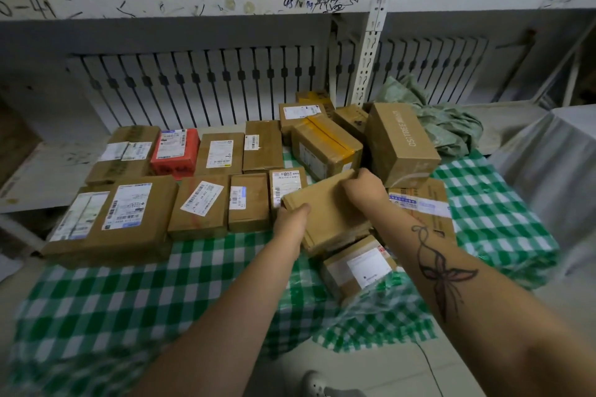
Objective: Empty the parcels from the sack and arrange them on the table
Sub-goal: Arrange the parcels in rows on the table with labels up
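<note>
sack point(435, 119) crumpled back right, contents hidden | flat brown parcel point(332, 213) over green-checked table point(193, 271) | left hand point(292, 219) clamps its near corner, right hand point(364, 187) fingers curled over far edge | parcel rows point(200, 203) left | tall box point(400, 145) just behind

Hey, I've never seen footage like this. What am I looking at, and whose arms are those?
No machine here: a camera worn on a person's head looks forward and down, so the arms are their own. The left hand and right hand grip opposite ends of a flat brown parcel. Under it is a table with a green checked cloth, labelled parcels in rows on the left, one red parcel among them, more piled loosely on the right. A crumpled green sack lies behind.
</note>
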### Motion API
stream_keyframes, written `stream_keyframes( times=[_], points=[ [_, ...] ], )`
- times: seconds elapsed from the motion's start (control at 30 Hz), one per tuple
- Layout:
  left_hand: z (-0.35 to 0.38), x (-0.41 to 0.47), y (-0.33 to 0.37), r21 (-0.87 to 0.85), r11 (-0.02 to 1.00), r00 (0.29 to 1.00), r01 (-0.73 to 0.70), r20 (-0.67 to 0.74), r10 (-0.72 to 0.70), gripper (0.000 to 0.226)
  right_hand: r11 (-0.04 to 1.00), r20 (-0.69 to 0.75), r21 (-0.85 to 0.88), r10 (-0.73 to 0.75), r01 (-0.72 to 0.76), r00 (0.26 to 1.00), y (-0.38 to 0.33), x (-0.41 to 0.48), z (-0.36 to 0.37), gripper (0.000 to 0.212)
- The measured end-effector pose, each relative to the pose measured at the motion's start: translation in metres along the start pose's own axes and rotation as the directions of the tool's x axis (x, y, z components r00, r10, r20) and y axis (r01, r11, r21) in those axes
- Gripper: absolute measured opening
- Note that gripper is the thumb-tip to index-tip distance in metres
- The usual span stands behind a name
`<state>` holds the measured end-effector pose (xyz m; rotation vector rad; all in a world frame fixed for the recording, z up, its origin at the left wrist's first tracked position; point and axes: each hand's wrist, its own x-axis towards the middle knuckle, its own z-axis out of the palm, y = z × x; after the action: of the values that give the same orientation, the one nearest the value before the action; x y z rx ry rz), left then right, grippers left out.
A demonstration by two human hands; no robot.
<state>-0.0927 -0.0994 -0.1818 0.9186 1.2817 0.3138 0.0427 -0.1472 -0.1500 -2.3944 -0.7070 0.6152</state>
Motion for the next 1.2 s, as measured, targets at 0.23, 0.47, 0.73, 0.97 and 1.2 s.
stream_keyframes(
  times=[0.23,0.47,0.73,0.97,1.2],
  points=[
    [-0.036,-0.002,-0.003,-0.037,0.993,0.994,-0.109,-0.007,0.108,0.049,0.951,0.086,0.297,0.066,-0.089,0.994,0.004,-0.014,0.000,0.040],
    [-0.063,-0.012,-0.017,-0.233,0.969,0.992,0.081,0.117,-0.055,0.036,0.740,0.255,0.641,0.042,-0.201,0.966,0.012,-0.042,0.004,0.029],
    [-0.079,-0.017,-0.042,-0.384,0.912,0.988,0.147,0.111,-0.112,0.039,0.996,-0.014,0.090,0.002,0.000,1.000,0.058,-0.042,0.021,0.037],
    [-0.075,-0.018,-0.062,-0.472,0.864,0.984,0.177,0.094,-0.150,0.044,0.887,0.353,-0.366,-0.148,0.282,0.924,0.061,-0.041,0.037,0.034],
    [-0.057,-0.024,-0.073,-0.622,0.759,0.981,0.192,0.092,-0.174,0.054,0.420,0.703,-0.625,-0.064,0.658,0.709,0.071,-0.045,0.031,0.112]
  ],
)
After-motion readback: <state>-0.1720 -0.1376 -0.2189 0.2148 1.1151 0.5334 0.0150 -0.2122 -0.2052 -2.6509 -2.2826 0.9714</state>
